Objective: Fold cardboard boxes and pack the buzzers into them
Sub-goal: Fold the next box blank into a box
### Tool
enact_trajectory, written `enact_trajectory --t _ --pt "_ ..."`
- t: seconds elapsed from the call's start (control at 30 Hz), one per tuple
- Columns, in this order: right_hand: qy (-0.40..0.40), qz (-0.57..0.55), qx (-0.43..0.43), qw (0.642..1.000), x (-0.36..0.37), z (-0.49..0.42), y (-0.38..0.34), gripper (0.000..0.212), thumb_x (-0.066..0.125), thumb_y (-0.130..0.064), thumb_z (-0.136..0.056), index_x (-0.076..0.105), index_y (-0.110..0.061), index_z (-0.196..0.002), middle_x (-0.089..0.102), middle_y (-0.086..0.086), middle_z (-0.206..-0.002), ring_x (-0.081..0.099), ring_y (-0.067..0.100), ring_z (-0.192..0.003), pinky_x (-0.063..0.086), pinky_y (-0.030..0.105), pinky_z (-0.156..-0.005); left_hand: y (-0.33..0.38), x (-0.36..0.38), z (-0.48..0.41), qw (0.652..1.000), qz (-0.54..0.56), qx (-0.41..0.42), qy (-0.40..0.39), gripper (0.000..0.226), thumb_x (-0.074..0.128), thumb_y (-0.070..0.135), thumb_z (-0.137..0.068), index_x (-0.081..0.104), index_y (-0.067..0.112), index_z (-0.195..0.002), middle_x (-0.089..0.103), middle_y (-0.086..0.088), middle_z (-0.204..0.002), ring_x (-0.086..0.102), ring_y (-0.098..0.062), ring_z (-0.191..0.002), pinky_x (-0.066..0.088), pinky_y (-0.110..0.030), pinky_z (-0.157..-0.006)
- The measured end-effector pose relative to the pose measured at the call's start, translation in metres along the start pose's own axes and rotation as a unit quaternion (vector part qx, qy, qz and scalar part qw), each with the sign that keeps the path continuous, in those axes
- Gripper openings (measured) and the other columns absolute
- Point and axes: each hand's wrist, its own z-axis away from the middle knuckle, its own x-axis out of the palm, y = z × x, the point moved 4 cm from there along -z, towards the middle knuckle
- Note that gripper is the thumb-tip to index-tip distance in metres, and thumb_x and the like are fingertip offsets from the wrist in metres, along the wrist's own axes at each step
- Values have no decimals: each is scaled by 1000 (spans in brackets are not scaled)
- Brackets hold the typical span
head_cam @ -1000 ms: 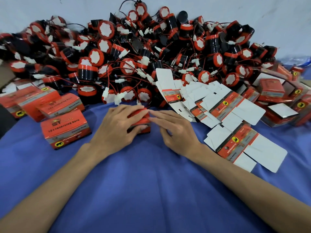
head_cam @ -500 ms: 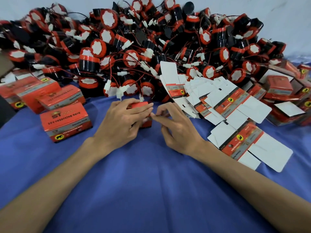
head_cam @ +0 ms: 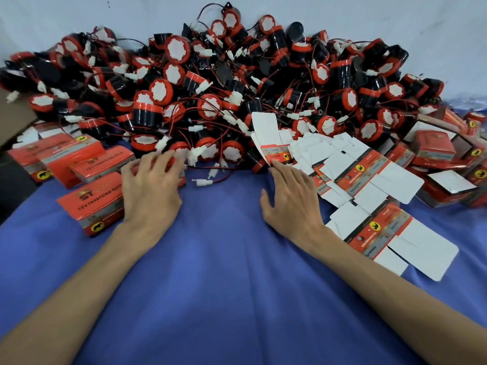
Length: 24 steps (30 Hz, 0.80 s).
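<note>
My left hand [head_cam: 150, 191] lies over a small red cardboard box [head_cam: 181, 181], its fingers curled across the top; only slivers of the box show around the hand. It sits just right of a closed red box [head_cam: 89, 204]. My right hand [head_cam: 290, 198] reaches forward with straight fingers, the tips touching a flat red-and-white box blank [head_cam: 276, 156] at the left end of a fanned stack of blanks [head_cam: 350, 177]. A big heap of black-and-red buzzers [head_cam: 237, 83] with red wires fills the back.
Several closed red boxes [head_cam: 76, 159] lie at the left, and more boxes [head_cam: 432, 146] are heaped at the right. A loose white connector [head_cam: 203, 182] lies between my hands. Blue cloth [head_cam: 224, 285] covers the table; a white wall [head_cam: 79, 14] stands behind.
Both hands were together on the small red box. My left hand has carried it left toward the closed boxes, and my right hand has let go and moved right to the flat blanks.
</note>
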Motion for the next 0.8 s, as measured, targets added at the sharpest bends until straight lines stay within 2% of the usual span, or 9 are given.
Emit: enact_trajectory --t 0.13,0.23,0.3,0.47,0.53,0.6,0.63,0.7,0.8 --pt "-2 -11 11 1000 3 -2 5 52 56 -22 -88 50 1 -134 54 15 -135 51 32 -123 40 43 -99 13 3 0 998 15 52 -38 47 69 -2 -75 65 6 -121 58 -16 -130 51 -36 -123 34 -56 -102" --pt "-16 -78 71 994 10 -9 21 50 48 -12 -97 36 -3 -145 44 14 -145 40 31 -132 33 38 -106 35 1 1 984 87 156 -21 32 73 6 -77 71 5 -109 63 -15 -123 59 -36 -114 43 -49 -94" --pt "0 -126 86 988 11 -12 28 41 45 -7 -100 45 -3 -141 49 13 -143 44 29 -131 33 32 -104 45 -1 4 968 129 215 -22 25 68 9 -81 73 7 -104 67 -11 -116 64 -32 -107 48 -44 -88" --pt "75 -191 108 973 4 -13 36 30 46 -5 -99 63 -6 -123 71 12 -106 64 29 -91 45 36 -74 49 -4 9 947 190 256 -41 24 54 16 -88 75 9 -96 71 -4 -108 68 -26 -97 52 -38 -78" --pt "138 -157 48 977 -7 -12 26 33 57 7 -89 67 -4 -118 73 13 -103 68 29 -89 53 37 -77 49 -6 8 944 231 231 -38 28 51 20 -89 75 8 -96 72 -2 -102 68 -23 -92 53 -37 -74" --pt "235 -123 -129 956 -15 -2 5 41 65 20 -73 71 1 -109 71 13 -109 70 26 -100 54 41 -87 48 -8 8 922 356 137 -59 31 52 32 -90 75 12 -94 72 9 -93 67 -10 -86 52 -28 -75" --pt "256 -116 -222 934 -15 5 -7 42 66 20 -70 71 1 -108 70 12 -113 68 24 -106 54 41 -89 47 -9 8 889 446 61 -84 32 52 42 -88 73 18 -94 70 19 -87 64 0 -82 49 -18 -73" --pt "226 -102 -358 900 -13 14 -25 44 68 15 -71 70 -1 -112 66 10 -120 63 21 -115 54 38 -90 48 -4 10 785 601 -81 -126 30 59 55 -81 61 34 -101 67 34 -87 61 13 -86 44 -5 -71" --pt "163 -111 -423 884 -10 15 -29 31 70 0 -83 70 -4 -114 66 8 -123 61 21 -118 54 37 -88 42 7 9 737 651 -162 -88 29 68 41 -84 52 39 -109 62 44 -96 57 19 -96 42 0 -75"
